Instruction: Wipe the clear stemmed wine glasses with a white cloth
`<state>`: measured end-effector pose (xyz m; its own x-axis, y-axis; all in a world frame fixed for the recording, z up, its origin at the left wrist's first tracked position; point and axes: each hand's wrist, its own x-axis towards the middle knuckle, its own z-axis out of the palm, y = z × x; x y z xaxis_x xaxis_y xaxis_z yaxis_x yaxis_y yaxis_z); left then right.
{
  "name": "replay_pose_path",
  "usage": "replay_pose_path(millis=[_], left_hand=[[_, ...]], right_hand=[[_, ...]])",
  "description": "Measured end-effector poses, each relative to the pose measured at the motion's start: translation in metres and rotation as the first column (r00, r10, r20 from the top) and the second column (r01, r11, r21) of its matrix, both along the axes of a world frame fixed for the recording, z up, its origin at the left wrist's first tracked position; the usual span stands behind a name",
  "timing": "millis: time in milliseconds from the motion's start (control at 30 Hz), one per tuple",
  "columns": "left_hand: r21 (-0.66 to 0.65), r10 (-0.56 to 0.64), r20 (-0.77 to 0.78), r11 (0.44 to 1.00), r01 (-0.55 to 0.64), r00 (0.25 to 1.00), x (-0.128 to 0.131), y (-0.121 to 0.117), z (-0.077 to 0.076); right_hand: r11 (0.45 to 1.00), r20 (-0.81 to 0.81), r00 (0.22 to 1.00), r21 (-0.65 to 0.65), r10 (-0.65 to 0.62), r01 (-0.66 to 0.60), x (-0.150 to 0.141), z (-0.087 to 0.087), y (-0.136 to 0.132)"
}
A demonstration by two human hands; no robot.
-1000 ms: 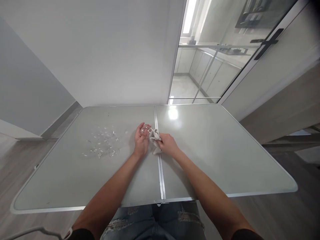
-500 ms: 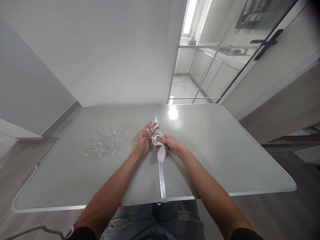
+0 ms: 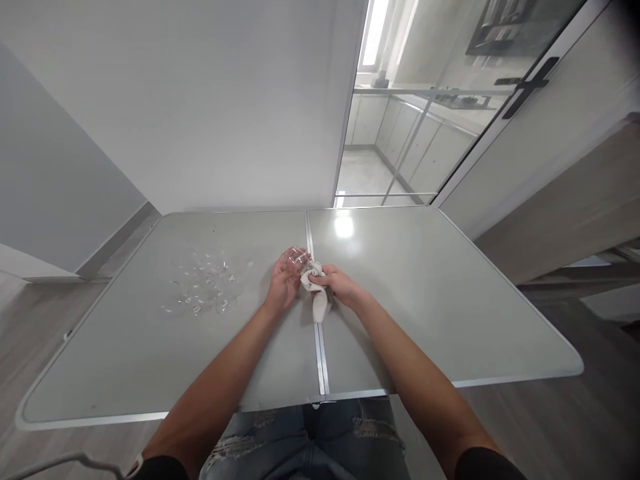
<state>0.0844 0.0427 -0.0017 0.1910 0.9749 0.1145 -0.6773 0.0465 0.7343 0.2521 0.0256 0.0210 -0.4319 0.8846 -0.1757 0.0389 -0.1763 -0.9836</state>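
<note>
Near the middle of the table, my left hand has its fingers curled round a clear glass cup. My right hand grips a bunched white cloth, pressed against the near right side of the cup. One end of the cloth hangs down over the table's centre seam. Off to the left lies a cluster of clear glassware, see-through and hard to tell piece from piece.
The pale table has a metal-trimmed edge and a metal seam across its middle. A white wall rises behind it. At the back right stands a glass-paned door with a black handle.
The fingers of my left hand have curled in more closely round the glass cup. My right hand still presses the cloth to it. The view has shifted slightly.
</note>
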Motion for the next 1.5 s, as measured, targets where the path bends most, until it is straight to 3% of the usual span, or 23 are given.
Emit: replay_pose_path(millis=[67,133,200,267,333,367,400,467,567,667,733,767,833,933,1000,1067,1133,1167,1233,1300,1333,1400,1500], left_hand=[[0.011,-0.041,0.003,0.999,0.041,0.999,0.000,-0.002,0.001],[0.017,-0.033,0.001,0.999,0.033,0.999,0.002,-0.002,0.001],[0.019,0.021,-0.006,1.000,-0.021,1.000,0.004,0.000,0.000],[0.035,0.099,-0.009,0.995,-0.098,0.995,0.006,0.004,-0.003],[0.055,0.150,-0.001,0.987,-0.150,0.989,0.006,0.007,-0.006],[0.059,0.161,0.006,0.985,-0.161,0.987,0.006,0.008,-0.007],[0.056,0.161,0.012,0.985,-0.161,0.987,0.005,0.009,-0.009],[0.035,0.142,0.014,0.989,-0.143,0.990,0.004,0.009,-0.010],[-0.006,0.072,0.007,0.997,-0.072,0.997,0.002,0.005,-0.007],[0.015,-0.024,0.005,1.000,0.023,1.000,0.000,0.001,0.000],[0.038,-0.057,0.005,0.998,0.057,0.998,0.000,0.001,0.002],[0.041,-0.056,0.006,0.998,0.056,0.998,0.000,0.002,0.001],[0.037,-0.011,0.007,0.999,0.011,1.000,0.001,0.004,-0.001],[0.037,0.104,0.009,0.994,-0.104,0.995,0.003,0.008,-0.005],[0.043,0.124,0.007,0.991,-0.124,0.992,0.003,0.008,-0.005],[0.038,0.075,0.004,0.996,-0.075,0.997,0.001,0.007,-0.003],[0.024,-0.001,0.002,1.000,0.001,1.000,-0.001,0.005,0.000],[0.022,-0.035,0.002,0.999,0.034,0.999,-0.002,0.004,0.002],[0.032,-0.076,0.007,0.997,0.076,0.997,-0.003,0.002,0.004],[0.041,-0.083,0.010,0.996,0.082,0.997,-0.002,0.001,0.004],[0.037,-0.070,0.008,0.997,0.070,0.998,-0.001,0.001,0.003],[0.027,-0.005,0.000,1.000,0.005,1.000,0.002,0.003,0.000],[0.031,0.104,-0.004,0.994,-0.104,0.995,0.003,0.007,-0.005]], right_hand=[[0.981,-0.180,0.981,-0.164,0.072,-0.103,0.005,0.001,0.000],[0.985,-0.153,0.987,-0.153,0.057,-0.081,0.006,0.001,0.000],[0.997,0.104,0.992,0.038,-0.076,0.072,0.001,0.001,-0.002],[0.911,0.387,0.865,0.377,-0.319,0.168,-0.007,-0.001,-0.003],[0.782,0.508,0.710,0.616,-0.488,0.096,-0.015,-0.003,-0.004],[0.751,0.526,0.678,0.658,-0.513,0.058,-0.017,-0.003,-0.004],[0.756,0.533,0.685,0.653,-0.497,0.039,-0.019,-0.004,-0.003],[0.838,0.483,0.786,0.540,-0.386,0.080,-0.017,-0.004,-0.001],[0.983,0.155,0.977,0.132,-0.148,0.128,-0.008,-0.002,0.000],[0.975,-0.221,0.975,-0.215,0.005,-0.054,0.003,0.002,-0.001],[0.970,-0.245,0.969,-0.229,0.022,-0.080,0.004,0.004,-0.003],[0.985,-0.160,0.987,-0.169,0.000,-0.028,0.003,0.005,-0.004],[0.989,0.156,0.980,0.096,-0.126,0.112,-0.003,0.005,-0.005],[0.838,0.517,0.760,0.542,-0.393,0.066,-0.013,0.002,-0.005],[0.787,0.545,0.709,0.617,-0.447,0.021,-0.015,0.000,-0.005],[0.860,0.455,0.819,0.503,-0.351,0.089,-0.013,-0.001,-0.004],[0.972,0.211,0.964,0.203,-0.163,0.120,-0.007,0.000,-0.003],[0.997,0.047,0.996,0.036,-0.074,0.072,-0.003,0.001,-0.003],[0.981,-0.217,0.976,-0.181,0.031,-0.071,0.003,0.002,-0.003],[0.973,-0.248,0.968,-0.209,0.043,-0.097,0.004,0.002,-0.003],[0.987,-0.162,0.987,-0.157,0.012,-0.038,0.003,0.002,-0.003],[0.989,0.147,0.981,0.094,-0.127,0.114,-0.001,-0.001,-0.003],[0.850,0.482,0.786,0.516,-0.388,0.104,-0.010,-0.005,-0.004]])
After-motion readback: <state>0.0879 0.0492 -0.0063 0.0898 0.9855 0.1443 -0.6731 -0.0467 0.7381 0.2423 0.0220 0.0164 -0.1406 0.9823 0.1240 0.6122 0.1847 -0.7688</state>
